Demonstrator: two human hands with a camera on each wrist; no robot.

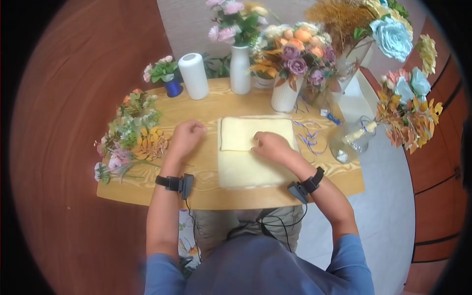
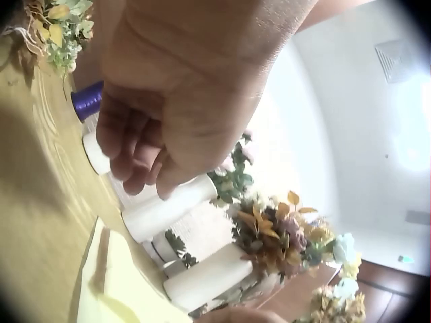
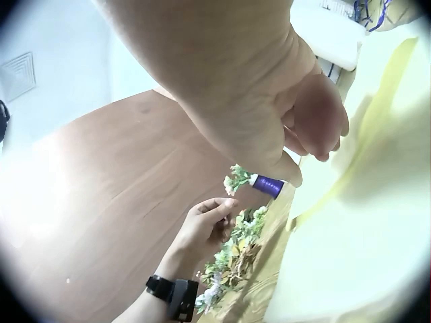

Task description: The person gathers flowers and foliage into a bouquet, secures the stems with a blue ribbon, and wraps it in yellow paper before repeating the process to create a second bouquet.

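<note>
A pale yellow wrapping sheet lies on the wooden table, its upper part folded over with a thin dark border line round the folded layer. My right hand is over the folded layer, its fingers loosely bent. In the right wrist view the right hand shows no object between fingers and thumb, and the sheet spreads beside it. Left of the sheet, my left hand hovers over bare wood. The left wrist view shows the left hand with loosely curled fingers and nothing in them.
Loose artificial flowers lie along the table's left side. Behind stand a small blue pot, a white vase and vases of flowers. A glass vase leans at the right, near curled purple ribbons.
</note>
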